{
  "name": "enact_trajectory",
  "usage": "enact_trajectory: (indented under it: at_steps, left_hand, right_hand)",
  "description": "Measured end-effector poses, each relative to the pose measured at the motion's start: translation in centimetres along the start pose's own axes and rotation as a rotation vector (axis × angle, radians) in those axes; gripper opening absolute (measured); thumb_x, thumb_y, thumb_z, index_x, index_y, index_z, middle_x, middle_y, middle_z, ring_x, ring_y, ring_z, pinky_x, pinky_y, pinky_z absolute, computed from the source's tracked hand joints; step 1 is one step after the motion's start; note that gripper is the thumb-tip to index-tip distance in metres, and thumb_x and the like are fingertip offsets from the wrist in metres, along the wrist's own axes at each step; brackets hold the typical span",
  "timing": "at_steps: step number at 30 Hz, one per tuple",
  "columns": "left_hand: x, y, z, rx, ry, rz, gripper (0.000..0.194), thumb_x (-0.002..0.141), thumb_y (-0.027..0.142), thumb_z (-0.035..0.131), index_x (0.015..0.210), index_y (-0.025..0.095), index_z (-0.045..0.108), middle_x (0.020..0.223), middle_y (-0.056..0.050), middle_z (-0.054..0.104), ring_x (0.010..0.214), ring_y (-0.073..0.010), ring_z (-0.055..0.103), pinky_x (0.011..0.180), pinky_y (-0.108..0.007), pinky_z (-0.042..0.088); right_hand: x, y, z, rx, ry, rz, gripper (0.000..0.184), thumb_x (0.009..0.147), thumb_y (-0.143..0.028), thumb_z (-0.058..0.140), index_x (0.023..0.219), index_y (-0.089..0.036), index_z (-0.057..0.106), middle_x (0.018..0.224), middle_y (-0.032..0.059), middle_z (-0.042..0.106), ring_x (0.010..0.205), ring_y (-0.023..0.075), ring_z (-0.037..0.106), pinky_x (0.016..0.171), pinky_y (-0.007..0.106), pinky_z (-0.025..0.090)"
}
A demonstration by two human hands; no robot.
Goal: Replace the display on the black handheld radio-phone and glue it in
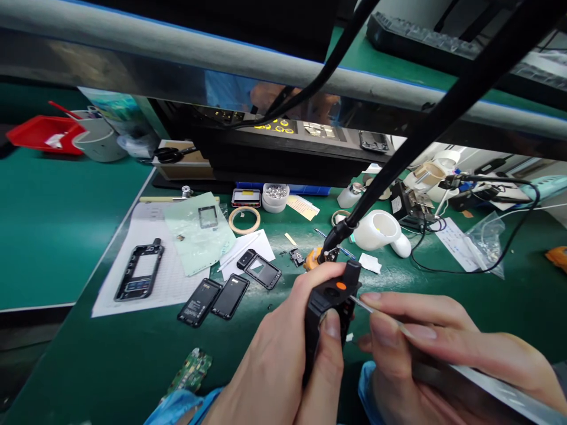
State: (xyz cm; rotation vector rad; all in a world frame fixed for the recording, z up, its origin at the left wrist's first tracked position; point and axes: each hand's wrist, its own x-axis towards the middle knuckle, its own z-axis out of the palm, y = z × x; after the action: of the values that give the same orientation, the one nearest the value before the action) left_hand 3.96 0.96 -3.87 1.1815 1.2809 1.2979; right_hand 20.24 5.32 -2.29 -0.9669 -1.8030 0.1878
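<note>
My left hand is wrapped around a black handheld radio body with an orange button, held upright near the bottom middle of the view. My right hand pinches thin metal tweezers, whose tip touches the right side of the radio body. Both hands sit close together above the green mat.
On the mat lie a black frame on white paper, two black battery covers, another open frame, a tape ring, a green circuit board and a white holder. A black cable crosses overhead. A red tray sits far left.
</note>
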Motion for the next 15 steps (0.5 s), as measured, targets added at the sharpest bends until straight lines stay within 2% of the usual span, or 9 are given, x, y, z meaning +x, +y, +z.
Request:
enact_trajectory:
  at_steps: [1,3,6,9,13,15]
  left_hand:
    - [0.1,0.2,0.1,-0.021,-0.006,0.000,0.040,0.110,0.044,0.068,0.149,0.036,0.075,0.127,-0.003,0.088,0.107,-0.0291,0.088,0.092,-0.033,0.074]
    - [0.3,0.6,0.2,-0.065,-0.004,0.004,0.039,0.111,0.043,0.067,0.148,0.032,0.075,0.129,-0.005,0.088,0.113,-0.0293,0.087,0.095,-0.032,0.074]
    - [0.3,0.8,0.2,-0.089,0.018,0.015,0.037,0.113,0.041,0.066,0.147,0.033,0.076,0.133,-0.003,0.087,0.116,-0.0287,0.086,0.093,-0.030,0.074]
    - [0.3,0.8,0.1,-0.078,0.006,0.014,0.035,0.113,0.041,0.068,0.146,0.037,0.077,0.135,0.000,0.086,0.111,-0.0279,0.087,0.088,-0.028,0.073]
    - [0.4,0.7,-0.2,-0.056,-0.010,0.004,0.034,0.111,0.042,0.069,0.143,0.037,0.079,0.123,0.001,0.089,0.097,-0.0266,0.089,0.084,-0.028,0.074]
    - [0.5,0.8,-0.2,-0.067,-0.015,-0.007,0.034,0.110,0.041,0.070,0.143,0.038,0.079,0.119,0.000,0.090,0.102,-0.0288,0.088,0.087,-0.030,0.074]
  right_hand:
    - [-0.3,-0.1,0.5,0.009,0.041,0.007,0.012,0.104,-0.019,0.073,0.097,-0.025,0.066,0.096,-0.0005,0.082,0.067,0.0129,0.079,0.069,0.020,0.071]
    - [-0.6,-0.1,0.8,0.013,0.040,-0.006,0.012,0.104,-0.023,0.075,0.097,-0.026,0.066,0.095,-0.0001,0.082,0.066,0.0140,0.079,0.066,0.021,0.071]
    - [-0.7,0.2,0.4,0.032,0.024,-0.010,0.013,0.104,-0.024,0.075,0.095,-0.026,0.066,0.099,0.0015,0.083,0.068,0.0156,0.080,0.061,0.022,0.070]
    - [-0.6,0.6,-0.2,0.084,-0.009,-0.015,0.013,0.103,-0.023,0.078,0.095,-0.025,0.068,0.103,0.0029,0.084,0.073,0.0171,0.082,0.060,0.023,0.069]
    - [-0.3,0.8,-0.4,0.124,-0.033,-0.009,0.012,0.100,-0.020,0.078,0.095,-0.026,0.070,0.099,0.0016,0.084,0.071,0.0169,0.082,0.056,0.021,0.067]
    - [-0.1,0.7,-0.2,0.092,-0.032,-0.004,0.012,0.101,-0.021,0.075,0.094,-0.027,0.067,0.095,0.0000,0.084,0.067,0.0169,0.080,0.054,0.022,0.067]
